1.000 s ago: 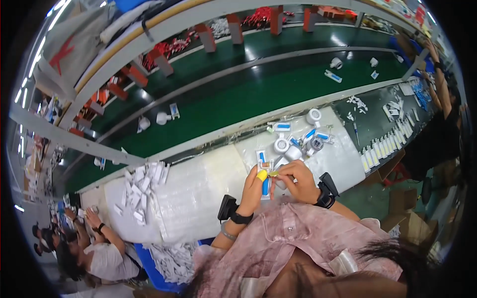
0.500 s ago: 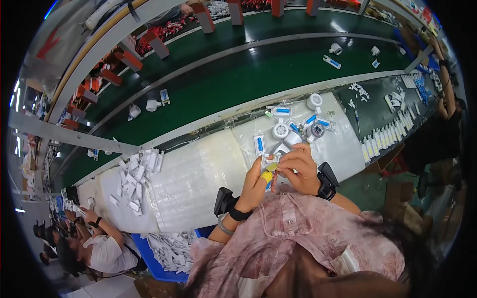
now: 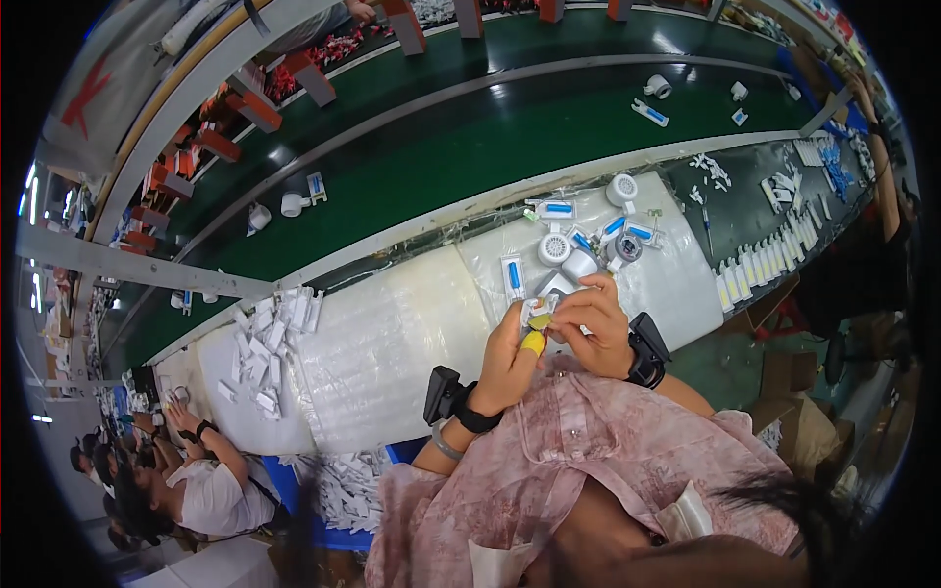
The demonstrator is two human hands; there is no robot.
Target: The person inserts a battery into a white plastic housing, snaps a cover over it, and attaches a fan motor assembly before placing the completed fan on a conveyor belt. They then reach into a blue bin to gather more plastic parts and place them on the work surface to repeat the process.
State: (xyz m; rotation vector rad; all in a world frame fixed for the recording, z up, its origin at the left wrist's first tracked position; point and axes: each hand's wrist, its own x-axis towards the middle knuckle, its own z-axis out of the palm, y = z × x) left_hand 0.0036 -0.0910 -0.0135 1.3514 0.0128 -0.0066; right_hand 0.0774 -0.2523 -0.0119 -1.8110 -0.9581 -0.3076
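Low in front of my chest, my left hand is closed round a small white plastic piece, with a bright yellow wrap or cover at its thumb. A small flat yellowish piece lies against the white one. The fingers of my right hand are pinched at that yellowish piece, and its fingertips partly hide it. Just beyond my hands lie several white housings with blue cylindrical cells and white round lamp heads, some joined by thin wires.
A padded white mat covers the bench, with a heap of white plastic parts at left. Below stands a blue bin of white pieces. White strips with yellow panels line the right side. A green conveyor runs behind; co-workers sit at left.
My hands stay together at the white piece, with the left thumb and yellowish piece slightly turned. The lamp parts on the conveyor have shifted a little left. A co-worker's hands at left have moved.
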